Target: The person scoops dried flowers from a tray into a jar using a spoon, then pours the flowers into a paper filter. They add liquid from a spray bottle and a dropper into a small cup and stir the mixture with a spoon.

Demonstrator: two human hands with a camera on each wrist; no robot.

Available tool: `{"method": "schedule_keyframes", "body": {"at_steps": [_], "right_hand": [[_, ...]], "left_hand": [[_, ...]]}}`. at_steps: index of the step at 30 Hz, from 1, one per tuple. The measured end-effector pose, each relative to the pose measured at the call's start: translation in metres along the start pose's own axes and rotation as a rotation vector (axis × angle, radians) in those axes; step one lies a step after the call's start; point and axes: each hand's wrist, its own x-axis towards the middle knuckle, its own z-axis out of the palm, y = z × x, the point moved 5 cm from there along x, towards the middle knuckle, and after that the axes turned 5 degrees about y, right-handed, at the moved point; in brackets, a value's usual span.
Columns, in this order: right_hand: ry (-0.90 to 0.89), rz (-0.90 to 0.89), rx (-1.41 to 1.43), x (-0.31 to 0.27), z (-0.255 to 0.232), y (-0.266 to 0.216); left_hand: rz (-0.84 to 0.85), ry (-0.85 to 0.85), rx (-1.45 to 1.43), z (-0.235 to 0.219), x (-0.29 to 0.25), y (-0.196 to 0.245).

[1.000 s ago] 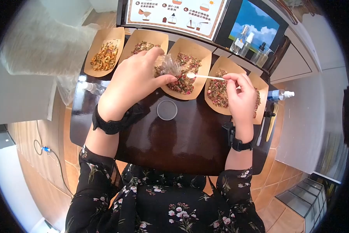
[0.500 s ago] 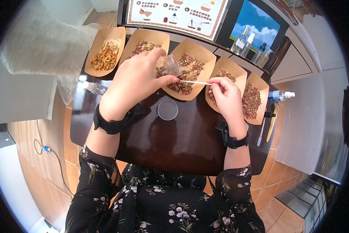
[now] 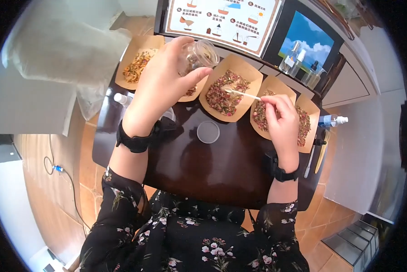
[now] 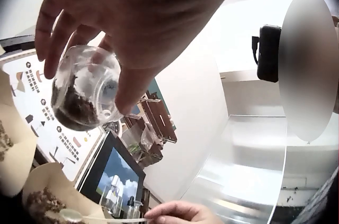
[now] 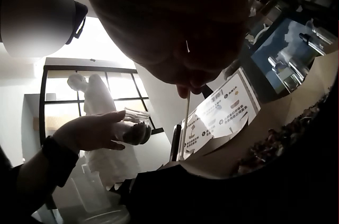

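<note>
My left hand [image 3: 162, 79] grips a clear plastic jar [image 3: 190, 59] around its sides, tilted above the paper trays. Dark dried bits lie inside the jar, along its lower side in the left wrist view. Between thumb and fingers, my right hand [image 3: 282, 122] pinches a thin white spoon [image 3: 246, 94]. The spoon's bowl is over the middle paper tray [image 3: 254, 76], close above its dried pink and green petals [image 3: 223, 99]. On the table in front lies a round clear lid [image 3: 208, 132].
More paper trays of dried petals stand either side; the far left one holds orange-yellow pieces [image 3: 137, 68]. An instruction sheet [image 3: 223, 20] and small bottles [image 3: 298, 63] stand behind. A blue-labelled spray bottle [image 3: 332, 120] and a dropper [image 3: 310, 162] lie at the right edge.
The spoon met the jar's mouth half a second ago; now my right hand has drawn it back right, over the middle tray. My left hand has raised the jar. The head view has shifted slightly.
</note>
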Motion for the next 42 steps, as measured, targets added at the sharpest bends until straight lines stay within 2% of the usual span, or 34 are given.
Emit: {"method": "schedule_keyframes", "body": {"at_steps": [1,3,5,7,9,14,17,19,21,23,26,30,32,33,35,36,38,39,41,42], "right_hand": [[0.006,-0.008,0.005,-0.001,-0.002,0.000],[-0.030,-0.102,-0.065,-0.002,-0.002,-0.002],[0.001,-0.067,-0.033,-0.005,-0.002,-0.005],[0.128,-0.095,0.017,-0.007,-0.003,-0.006],[0.128,-0.037,0.054,-0.010,0.005,-0.012],[0.059,-0.081,0.030,0.000,0.020,-0.042],[0.035,-0.079,0.036,0.010,0.030,-0.045],[0.020,-0.071,0.031,0.015,0.038,-0.049],[0.008,-0.062,0.032,0.021,0.048,-0.050],[-0.016,-0.079,0.024,0.028,0.059,-0.047],[-0.008,-0.133,-0.080,0.042,0.076,-0.039],[-0.057,-0.149,-0.147,0.051,0.091,-0.029],[-0.182,-0.016,-0.159,0.052,0.098,-0.023],[-0.181,-0.016,-0.160,0.053,0.098,-0.024],[-0.294,0.192,-0.057,0.052,0.105,-0.014],[-0.292,0.196,-0.058,0.052,0.106,-0.013],[-0.397,0.324,0.025,0.049,0.114,-0.004],[-0.395,0.328,0.025,0.051,0.116,0.000],[-0.451,0.485,0.103,0.049,0.123,0.010],[-0.448,0.487,0.105,0.050,0.123,0.008]], "left_hand": [[-0.060,0.039,-0.054,-0.004,0.000,-0.004],[0.000,0.085,-0.036,-0.012,-0.001,-0.015],[-0.085,0.061,-0.186,-0.019,-0.006,-0.028],[-0.035,0.074,-0.143,-0.025,-0.010,-0.040],[-0.034,0.097,-0.158,-0.030,-0.017,-0.049],[-0.073,0.127,-0.356,-0.012,-0.030,-0.069],[-0.161,0.128,-0.525,0.001,-0.035,-0.072],[-0.131,0.153,-0.542,0.006,-0.038,-0.070],[-0.156,0.202,-0.697,0.011,-0.040,-0.074],[-0.146,0.204,-0.660,0.015,-0.041,-0.078],[-0.186,0.181,-0.781,0.014,-0.042,-0.081],[-0.222,0.227,-0.765,0.008,-0.040,-0.091],[-0.251,0.262,-0.811,0.010,-0.041,-0.096],[-0.251,0.262,-0.811,0.009,-0.041,-0.096],[-0.225,0.251,-0.808,0.010,-0.041,-0.096],[-0.225,0.247,-0.809,0.010,-0.042,-0.094],[-0.222,0.230,-0.847,0.010,-0.042,-0.089],[-0.222,0.225,-0.847,0.010,-0.042,-0.088],[-0.241,0.211,-0.891,0.011,-0.042,-0.090],[-0.240,0.207,-0.890,0.012,-0.041,-0.092]]}}
